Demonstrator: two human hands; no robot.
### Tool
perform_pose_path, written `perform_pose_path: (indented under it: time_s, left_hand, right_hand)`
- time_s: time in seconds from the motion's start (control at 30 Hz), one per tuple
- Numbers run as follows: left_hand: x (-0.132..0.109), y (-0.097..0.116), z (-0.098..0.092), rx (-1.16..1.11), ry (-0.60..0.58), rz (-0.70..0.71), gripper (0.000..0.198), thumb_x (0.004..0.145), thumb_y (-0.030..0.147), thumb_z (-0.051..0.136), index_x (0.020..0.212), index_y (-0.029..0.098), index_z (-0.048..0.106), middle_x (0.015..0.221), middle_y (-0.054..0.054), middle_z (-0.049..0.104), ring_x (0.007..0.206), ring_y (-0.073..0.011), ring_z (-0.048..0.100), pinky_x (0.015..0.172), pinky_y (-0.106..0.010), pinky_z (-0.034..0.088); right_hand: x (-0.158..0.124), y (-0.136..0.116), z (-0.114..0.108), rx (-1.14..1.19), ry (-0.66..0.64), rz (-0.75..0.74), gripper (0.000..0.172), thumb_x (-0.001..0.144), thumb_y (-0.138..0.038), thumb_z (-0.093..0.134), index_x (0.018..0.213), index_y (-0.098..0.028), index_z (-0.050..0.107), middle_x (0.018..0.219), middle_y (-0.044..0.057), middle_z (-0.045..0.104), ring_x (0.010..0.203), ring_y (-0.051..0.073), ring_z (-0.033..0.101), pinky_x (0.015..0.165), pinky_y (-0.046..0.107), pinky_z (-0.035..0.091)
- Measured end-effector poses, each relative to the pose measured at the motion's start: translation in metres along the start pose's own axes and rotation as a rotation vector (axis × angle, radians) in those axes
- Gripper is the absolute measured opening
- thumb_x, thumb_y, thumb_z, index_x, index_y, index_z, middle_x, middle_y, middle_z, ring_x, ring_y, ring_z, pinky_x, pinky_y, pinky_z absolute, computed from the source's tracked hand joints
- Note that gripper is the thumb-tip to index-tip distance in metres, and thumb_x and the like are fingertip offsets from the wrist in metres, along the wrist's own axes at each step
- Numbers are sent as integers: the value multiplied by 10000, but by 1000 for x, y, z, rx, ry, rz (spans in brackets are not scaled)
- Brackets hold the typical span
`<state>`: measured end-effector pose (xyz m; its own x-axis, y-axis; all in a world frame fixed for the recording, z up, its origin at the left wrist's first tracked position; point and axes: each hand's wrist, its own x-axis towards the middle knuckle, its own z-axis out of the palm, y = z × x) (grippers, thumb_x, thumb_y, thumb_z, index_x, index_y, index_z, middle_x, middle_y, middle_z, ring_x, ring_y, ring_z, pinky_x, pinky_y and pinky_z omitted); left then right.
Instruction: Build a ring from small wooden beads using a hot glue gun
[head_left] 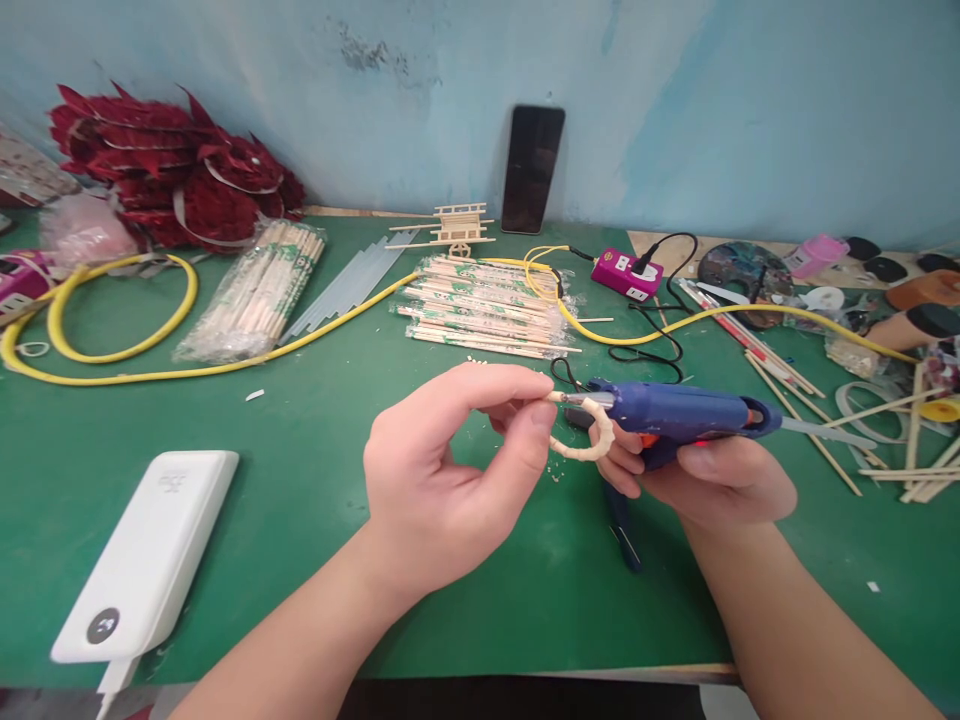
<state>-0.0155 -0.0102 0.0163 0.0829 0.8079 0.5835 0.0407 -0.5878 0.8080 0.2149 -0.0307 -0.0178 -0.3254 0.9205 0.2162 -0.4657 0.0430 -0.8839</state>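
My left hand [465, 460] is closed, with thumb and forefinger pinching a small pale wooden piece [556, 397]. Wrapped round a blue hot glue gun [675, 412], my right hand [712, 480] keeps it level, its metal nozzle pointing left at that piece. A curved chain of short wooden segments [581, 452] hangs just under the nozzle, between both hands. Its left end goes behind my left thumb, and its right side is by my right fingertips; which fingers support it I cannot tell. A clear glue stick [825, 432] sticks out of the gun's back.
Wrapped chopsticks [480, 310] lie ahead, before a small wooden cart model [459, 230]. A phone [532, 170] leans on the wall. A yellow cable [337, 325] crosses the green table to a purple socket [626, 275]. A white power bank [150, 550] lies left, loose sticks [806, 420] right.
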Motion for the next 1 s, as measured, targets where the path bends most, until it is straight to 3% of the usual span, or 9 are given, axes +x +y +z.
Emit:
perform_pose_path:
  time_s: [0.3, 0.63, 0.77, 0.9, 1.0]
  left_hand:
    - [1, -3, -1, 33, 5, 84, 318, 947, 9, 774, 1137, 259, 819, 939, -6, 821, 785, -149, 730, 689, -306, 640]
    - [2, -4, -2, 118, 32, 148, 300, 947, 27, 780, 1118, 269, 829, 873, 4, 805, 734, -156, 721, 637, -319, 612]
    - [3, -1, -4, 97, 84, 134, 261, 964, 70, 801, 1135, 264, 836, 881, 4, 813, 717, -158, 742, 620, -317, 618]
    - [13, 1, -10, -18, 255, 41, 138, 962, 157, 852, 1053, 260, 856, 858, -3, 798, 689, -172, 749, 631, -354, 645]
    - [28, -2, -20, -95, 336, 40, 156, 967, 128, 826, 996, 276, 863, 829, 26, 771, 640, -139, 721, 525, -324, 569]
  right_hand:
    - [0, 0, 0, 0, -1, -2, 231, 930, -403, 728, 1030, -219, 826, 779, 36, 573, 621, 169, 487, 470, 301, 429]
    - [1, -4, 2, -121, 100, 55, 186, 869, -409, 787, 916, -229, 799, 750, 19, 563, 603, 168, 502, 493, 326, 451]
    - [3, -2, -1, -395, 153, 3, 133, 871, -358, 648, 811, -244, 684, 673, -4, 527, 545, 173, 496, 476, 337, 439]
    - [8, 3, 1, -657, 205, -43, 75, 837, -181, 652, 793, -241, 660, 699, -20, 575, 591, 158, 492, 565, 333, 389]
    - [12, 12, 13, -843, 142, -83, 367, 776, -68, 717, 1098, -242, 752, 861, -12, 706, 685, 167, 540, 673, 343, 428]
